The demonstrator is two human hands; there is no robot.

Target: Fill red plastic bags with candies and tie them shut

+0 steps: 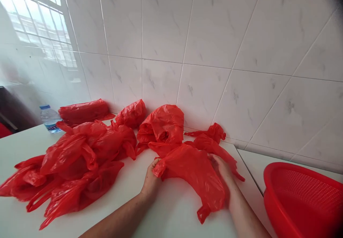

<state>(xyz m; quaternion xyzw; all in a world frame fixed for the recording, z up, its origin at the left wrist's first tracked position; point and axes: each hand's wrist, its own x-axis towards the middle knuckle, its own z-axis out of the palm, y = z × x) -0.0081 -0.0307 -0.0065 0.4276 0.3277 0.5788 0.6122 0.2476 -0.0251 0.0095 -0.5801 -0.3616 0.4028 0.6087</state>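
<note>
Red plastic bag [191, 170] spread between the two hands, over the white table [135, 177], one crumpled end hanging toward me. Left hand [151, 175] narrow, pinching the bag's left edge; I take this as the anchoring side. Right hand [223, 168] lies along the far side, fingers partly behind film; whether they grip or merely support, I cannot tell from my end. Holding opposite sides probably keeps such limp film from folding on itself.

Just behind: a crumpled bag strip [214, 147] and a bulky bunched bag [164, 122], near the wall [214, 45]. A smaller bundle [131, 114] sits left of that. Loose bag heap [88, 156] fills the left side, perhaps put there to leave working room in front. Behind it, a flat folded stack [84, 111], beside a capped bottle [50, 119]. Far right, well apart from the left hand: red basket [270, 182], its inside partly visible.
</note>
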